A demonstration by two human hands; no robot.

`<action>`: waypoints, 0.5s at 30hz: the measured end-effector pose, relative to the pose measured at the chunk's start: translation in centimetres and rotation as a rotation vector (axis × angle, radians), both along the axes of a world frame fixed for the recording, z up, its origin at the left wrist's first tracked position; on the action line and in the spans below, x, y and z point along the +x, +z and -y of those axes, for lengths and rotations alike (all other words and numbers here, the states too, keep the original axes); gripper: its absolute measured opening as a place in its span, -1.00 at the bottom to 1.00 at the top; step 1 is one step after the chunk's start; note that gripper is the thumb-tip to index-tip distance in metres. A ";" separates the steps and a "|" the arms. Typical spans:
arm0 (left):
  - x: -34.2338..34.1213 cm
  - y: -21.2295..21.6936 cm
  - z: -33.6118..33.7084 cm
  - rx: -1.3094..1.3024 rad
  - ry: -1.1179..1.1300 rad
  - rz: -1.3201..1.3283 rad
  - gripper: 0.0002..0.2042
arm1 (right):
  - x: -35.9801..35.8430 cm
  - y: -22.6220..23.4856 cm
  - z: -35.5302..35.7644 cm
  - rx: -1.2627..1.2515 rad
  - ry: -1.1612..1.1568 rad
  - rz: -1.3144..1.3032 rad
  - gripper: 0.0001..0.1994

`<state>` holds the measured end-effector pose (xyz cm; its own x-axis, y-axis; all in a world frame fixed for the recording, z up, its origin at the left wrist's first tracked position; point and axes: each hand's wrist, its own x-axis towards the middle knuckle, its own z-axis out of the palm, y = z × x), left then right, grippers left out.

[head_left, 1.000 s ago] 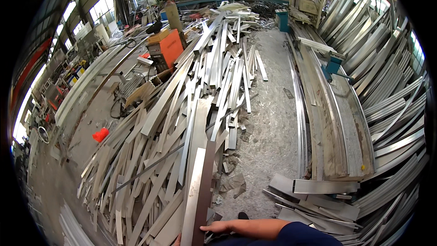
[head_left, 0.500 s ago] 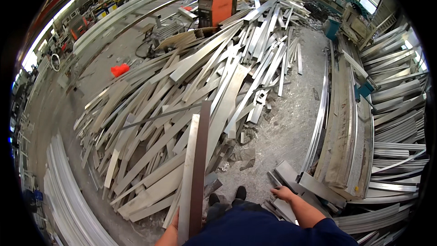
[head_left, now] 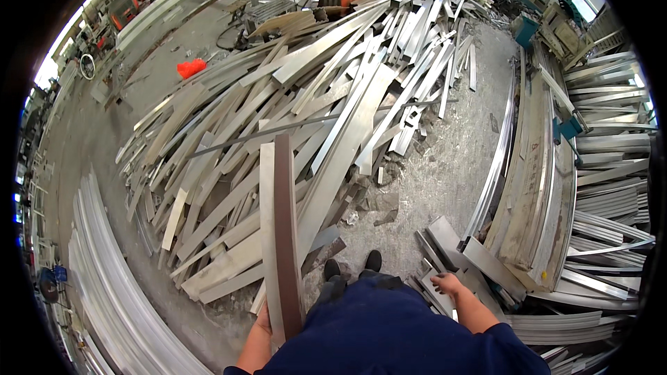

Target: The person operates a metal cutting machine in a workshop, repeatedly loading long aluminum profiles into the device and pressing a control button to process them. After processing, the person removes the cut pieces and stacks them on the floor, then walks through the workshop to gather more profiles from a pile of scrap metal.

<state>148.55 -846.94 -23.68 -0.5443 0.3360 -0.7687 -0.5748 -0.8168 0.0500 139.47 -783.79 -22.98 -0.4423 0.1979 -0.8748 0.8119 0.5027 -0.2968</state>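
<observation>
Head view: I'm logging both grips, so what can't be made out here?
- Left hand: its fingers are hidden behind the long metal strip it holds.
- Strip's lower end: covered by the blue jacket.
- Right hand: seen from the back on the short metal pieces; whether it grips one cannot be told.
- Shoes: mostly hidden by the person's body.

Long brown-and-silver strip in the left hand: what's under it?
Under the strip lies the heap of pale metal offcuts on the concrete floor. The left hand grips its near end; the pieces directly beneath it are hidden.
</observation>
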 end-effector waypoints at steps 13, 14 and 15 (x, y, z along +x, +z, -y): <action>-3.1 9.5 -3.9 0.012 0.130 0.066 -0.59 | 2.3 8.7 2.5 -0.768 -0.700 0.331 -0.22; -3.2 9.1 -3.7 0.026 0.130 0.066 -0.57 | 4.0 7.8 2.5 -0.500 -0.831 0.200 -0.25; -3.0 8.7 -3.5 0.039 0.137 0.066 -0.54 | 5.5 7.0 2.7 -0.220 -0.908 0.065 -0.28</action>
